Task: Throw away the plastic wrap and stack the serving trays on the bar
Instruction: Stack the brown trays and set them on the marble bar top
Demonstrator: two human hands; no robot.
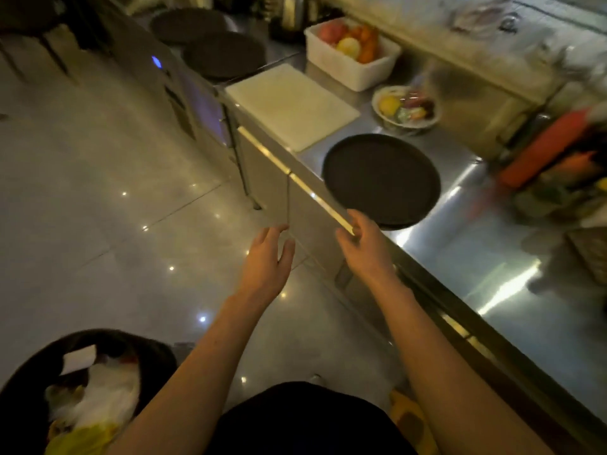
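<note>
A round black serving tray [381,178] lies on the steel bar counter [486,257], overhanging its front edge a little. Two more round black trays [226,54] [187,24] lie further along the counter at the back. My right hand [364,247] reaches out just short of the near tray's rim, fingers loosely bent, holding nothing. My left hand [266,261] hovers open over the floor, left of the counter's front. A black bin [92,389] with white and yellow rubbish stands at the lower left. No plastic wrap shows in either hand.
A white cutting board [289,103] lies beyond the near tray. Behind it are a white tub of fruit [351,50] and a bowl of fruit [407,108]. Orange bottles and clutter [555,165] crowd the counter's right side. Glossy tiled floor spreads to the left.
</note>
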